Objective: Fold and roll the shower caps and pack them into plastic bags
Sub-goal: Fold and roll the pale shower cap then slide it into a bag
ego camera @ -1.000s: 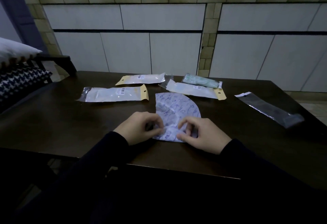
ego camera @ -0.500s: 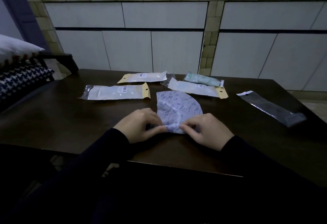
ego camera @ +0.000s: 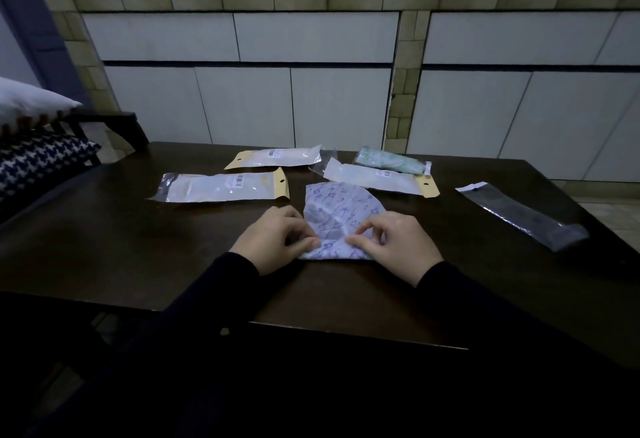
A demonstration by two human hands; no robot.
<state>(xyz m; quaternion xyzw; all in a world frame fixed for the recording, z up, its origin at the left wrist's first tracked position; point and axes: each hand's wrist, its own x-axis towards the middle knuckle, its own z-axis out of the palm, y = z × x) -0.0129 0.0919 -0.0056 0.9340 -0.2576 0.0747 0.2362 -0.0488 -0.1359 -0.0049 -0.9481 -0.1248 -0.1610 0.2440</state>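
A white shower cap [ego camera: 341, 210] with a blue print lies folded into a fan shape on the dark table [ego camera: 138, 247]. My left hand [ego camera: 273, 240] pinches its near left edge between thumb and fingers. My right hand [ego camera: 394, 247] pinches the near right part, with the fingers curled over the plastic. Both hands sit at the cap's near end, where the film is bunched up. An empty clear plastic bag [ego camera: 523, 217] lies to the right of the cap.
Three flat packed bags with yellow header cards [ego camera: 221, 187] [ego camera: 273, 157] [ego camera: 377, 179] lie behind the cap, with a green rolled cap in a bag [ego camera: 391, 160] at the back. Cushions [ego camera: 38, 157] sit on a chair at the left. White cabinets stand behind the table.
The near end of the cap has been gathered and turned over a little away from me. Both hands stayed at that end, fingers shifting slightly.
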